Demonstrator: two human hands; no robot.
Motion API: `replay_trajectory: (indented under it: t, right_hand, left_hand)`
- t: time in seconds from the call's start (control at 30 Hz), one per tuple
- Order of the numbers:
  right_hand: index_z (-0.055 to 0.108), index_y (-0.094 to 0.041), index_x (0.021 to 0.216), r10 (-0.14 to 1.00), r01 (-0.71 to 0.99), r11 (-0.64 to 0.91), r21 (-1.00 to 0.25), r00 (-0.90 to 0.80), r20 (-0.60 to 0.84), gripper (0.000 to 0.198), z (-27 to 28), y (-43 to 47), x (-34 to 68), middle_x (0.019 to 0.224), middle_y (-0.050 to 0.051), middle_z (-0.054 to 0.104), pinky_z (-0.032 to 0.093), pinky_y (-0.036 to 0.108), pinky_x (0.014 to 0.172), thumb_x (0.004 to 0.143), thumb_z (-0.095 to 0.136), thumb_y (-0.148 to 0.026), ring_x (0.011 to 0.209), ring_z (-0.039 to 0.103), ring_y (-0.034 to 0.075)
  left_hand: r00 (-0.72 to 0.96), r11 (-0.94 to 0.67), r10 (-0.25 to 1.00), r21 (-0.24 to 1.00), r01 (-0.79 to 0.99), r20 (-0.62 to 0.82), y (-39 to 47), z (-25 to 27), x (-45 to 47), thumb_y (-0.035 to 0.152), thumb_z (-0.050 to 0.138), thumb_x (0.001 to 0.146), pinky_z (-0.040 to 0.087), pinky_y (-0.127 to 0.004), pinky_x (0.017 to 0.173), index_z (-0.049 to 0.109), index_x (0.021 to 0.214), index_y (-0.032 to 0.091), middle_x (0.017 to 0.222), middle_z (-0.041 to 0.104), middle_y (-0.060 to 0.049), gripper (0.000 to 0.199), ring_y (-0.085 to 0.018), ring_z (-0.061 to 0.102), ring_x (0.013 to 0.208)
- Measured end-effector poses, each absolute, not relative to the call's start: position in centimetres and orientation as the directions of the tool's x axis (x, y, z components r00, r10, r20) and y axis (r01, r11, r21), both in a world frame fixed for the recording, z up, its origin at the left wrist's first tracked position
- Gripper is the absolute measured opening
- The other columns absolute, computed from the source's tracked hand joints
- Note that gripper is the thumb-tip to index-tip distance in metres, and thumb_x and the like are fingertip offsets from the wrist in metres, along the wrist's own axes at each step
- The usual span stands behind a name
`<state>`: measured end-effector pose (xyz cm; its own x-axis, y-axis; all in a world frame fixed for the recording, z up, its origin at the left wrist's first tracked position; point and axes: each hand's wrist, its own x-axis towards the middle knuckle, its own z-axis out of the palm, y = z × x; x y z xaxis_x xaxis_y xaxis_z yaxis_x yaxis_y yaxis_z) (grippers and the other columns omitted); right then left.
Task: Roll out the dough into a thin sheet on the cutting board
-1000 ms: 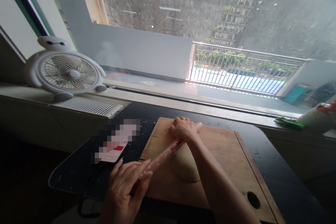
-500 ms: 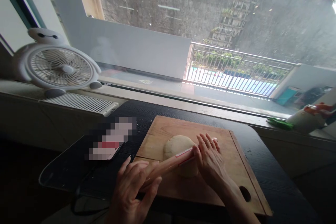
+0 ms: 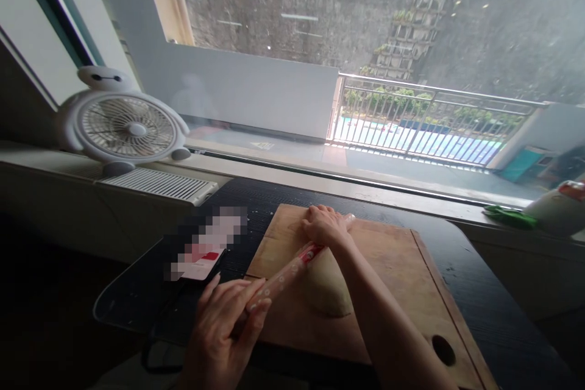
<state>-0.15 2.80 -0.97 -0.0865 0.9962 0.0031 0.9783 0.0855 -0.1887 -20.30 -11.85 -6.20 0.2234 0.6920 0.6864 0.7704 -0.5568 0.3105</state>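
Two hands on one rolling pin [image 3: 283, 277], and what a slant on it! Its long axis runs from eight o'clock up to two, the far tip poking out beyond the knuckles towards two o'clock, the near end towards eight. Pale ring marks dot the near stretch, a red band sits further along, and all of it lies over the wooden board [image 3: 388, 280].

At the eight o'clock end, it's the left hand [image 3: 226, 320]: fingers along one side, thumb on the other, the near end held loosely between them. Up towards one o'clock, the right hand [image 3: 324, 225] lies palm down across the far part, fingers pointing about eleven; whether they wrap around it, I cannot tell. That forearm sweeps down towards five.

And there's the dough [image 3: 326, 292], a smooth pale mound on the pin's four o'clock side, partly hidden by the arm! The pin runs along its ten o'clock edge; whether they touch, I can't say.

Around the board, a round hole [image 3: 443, 350] at four o'clock, a phone [image 3: 201, 265] at nine on the dark table [image 3: 137, 283], a white fan [image 3: 134, 130] at ten, and a railing [image 3: 429, 125] through the glass at one.
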Motion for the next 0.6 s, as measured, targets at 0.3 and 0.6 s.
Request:
replay_trajectory:
  t: [0.3,0.6]
  right_hand:
    - [0.046,-0.019,0.127,0.969,0.988,0.096,-0.121,-0.065,0.237,0.048,-2.9,-6.5,5.8,0.135,0.006,0.042,0.012,0.039,0.106,0.093,0.019,-0.041,0.130,0.024,0.021]
    - [0.045,-0.024,0.126,0.985,0.979,0.116,-0.167,-0.093,0.142,0.045,-1.9,-0.9,2.8,0.134,0.006,0.042,0.021,0.040,0.102,0.090,0.026,-0.041,0.127,0.029,0.023]
  left_hand:
    - [0.232,-0.618,0.629,0.296,0.728,0.742,-12.6,-6.5,-18.7,0.023,0.067,0.071,0.033,-0.048,0.102,0.052,0.113,0.023,0.097,0.064,-0.003,0.045,-0.020,0.057,0.096]
    - [0.208,-0.583,0.683,0.351,0.733,0.701,-11.7,-6.7,-19.6,0.028,0.058,0.078,0.031,-0.045,0.103,0.055,0.105,0.023,0.096,0.064,-0.002,0.028,-0.020,0.057,0.097]
